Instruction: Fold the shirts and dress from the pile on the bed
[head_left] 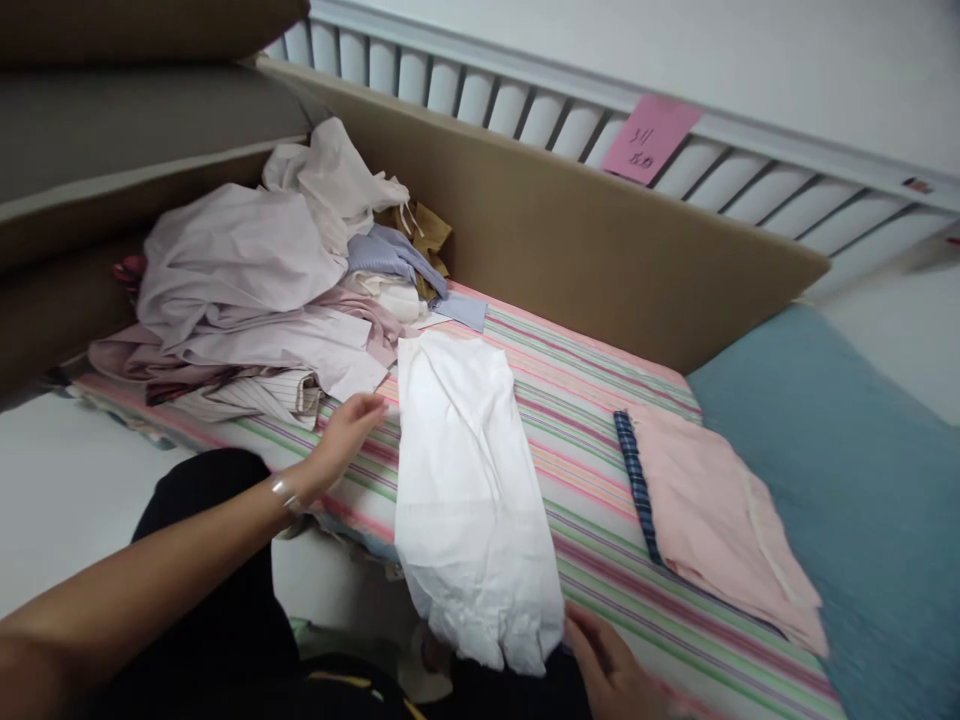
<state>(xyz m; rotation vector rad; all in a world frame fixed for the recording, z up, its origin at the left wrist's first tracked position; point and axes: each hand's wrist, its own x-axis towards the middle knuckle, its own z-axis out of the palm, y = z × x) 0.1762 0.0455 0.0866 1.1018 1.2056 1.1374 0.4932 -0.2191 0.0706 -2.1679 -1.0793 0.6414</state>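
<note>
A white cloth garment (469,470), folded into a long strip, lies on the striped bedsheet (592,490), its gathered lower end hanging over the bed's front edge. At its lower right corner, my right hand (611,665) has its fingers closed against the fabric; the fingertips are partly hidden. My left hand (345,440), wearing a silver bracelet, hovers left of the garment with fingers stretched out and nothing in them. To the right lies a folded pink cloth (720,510) with a dark blue plaid piece (636,480) showing along its left side.
A heap of rumpled clothes (240,260), mostly white and pale pink, lies at the back left. A brown padded board (570,230) runs along the back, below white rails bearing a pink note (649,138). Blue-green bedding (862,480) covers the right side.
</note>
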